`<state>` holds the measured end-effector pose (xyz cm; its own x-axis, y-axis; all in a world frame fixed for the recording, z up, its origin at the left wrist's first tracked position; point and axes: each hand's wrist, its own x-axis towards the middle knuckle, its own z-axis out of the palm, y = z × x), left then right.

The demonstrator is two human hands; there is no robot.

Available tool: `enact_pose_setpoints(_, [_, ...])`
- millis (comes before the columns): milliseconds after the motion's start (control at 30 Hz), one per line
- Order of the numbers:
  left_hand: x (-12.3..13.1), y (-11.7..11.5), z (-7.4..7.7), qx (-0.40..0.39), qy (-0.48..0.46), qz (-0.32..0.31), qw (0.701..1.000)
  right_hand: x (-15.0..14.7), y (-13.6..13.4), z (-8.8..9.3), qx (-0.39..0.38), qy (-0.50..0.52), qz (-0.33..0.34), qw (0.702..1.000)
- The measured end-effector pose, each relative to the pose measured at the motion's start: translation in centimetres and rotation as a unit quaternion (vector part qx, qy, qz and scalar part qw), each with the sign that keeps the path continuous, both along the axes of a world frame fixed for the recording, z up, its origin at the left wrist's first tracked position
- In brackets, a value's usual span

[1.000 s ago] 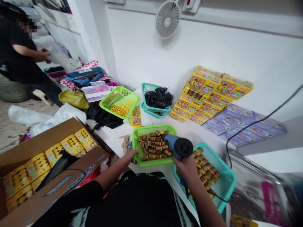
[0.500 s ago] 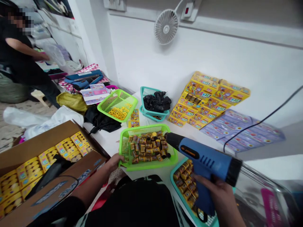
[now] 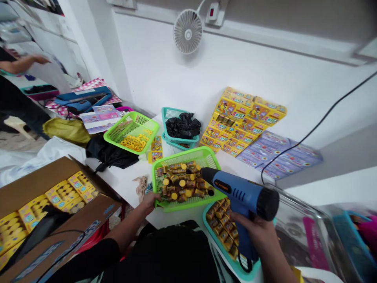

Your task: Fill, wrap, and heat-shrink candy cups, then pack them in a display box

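My left hand [image 3: 150, 202] grips the near left corner of a lime green basket [image 3: 165, 207]. Inside it lie many small yellow-and-brown tubs [image 3: 184, 182], jumbled, some on their sides. In my right hand [image 3: 256, 232] is a blue heat gun [image 3: 240, 192] with a black nozzle, pointing left over the basket's right side, toward the tubs. Below the heat gun a teal basket [image 3: 206, 220] holds more of these tubs [image 3: 224, 226] packed side by side; the gun's handle and my right hand cover part of it.
An open carton [image 3: 97, 210] of yellow packs stands at the left. Behind are a green basket [image 3: 134, 118] of yellow rings, a teal basket [image 3: 166, 114] with black plastic, and stacked yellow boxes [image 3: 244, 118]. A cable [image 3: 312, 127] hangs at the right; a fan [image 3: 188, 33] is on the wall.
The tubs in the green basket have shifted and tumbled, with more yellow ends showing. My left hand stays on the basket, and the heat gun stays over it. The whole view has swung right.
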<state>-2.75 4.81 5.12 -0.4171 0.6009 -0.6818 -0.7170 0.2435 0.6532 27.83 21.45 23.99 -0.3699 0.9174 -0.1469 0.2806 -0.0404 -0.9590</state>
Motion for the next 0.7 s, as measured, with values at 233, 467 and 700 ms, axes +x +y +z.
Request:
enact_pose_setpoints(233, [-0.6,0.2,0.5,-0.03,0.013,0.003,0.999,2.7,0.5,0.0,0.016,-0.009,-0.061,0.998])
enact_pose_setpoints(467, [-0.8,0.6,0.4,-0.063,0.047,0.011,0.997,9.1,-0.5,0.5,0.045,-0.137,-0.106,0.984])
enact_pose_setpoints(700, [7.9,1.8,0.4,-0.129,-0.038,-0.232,0.963,13.1,-3.4,-0.3,0.039,-0.297,-0.067,0.952])
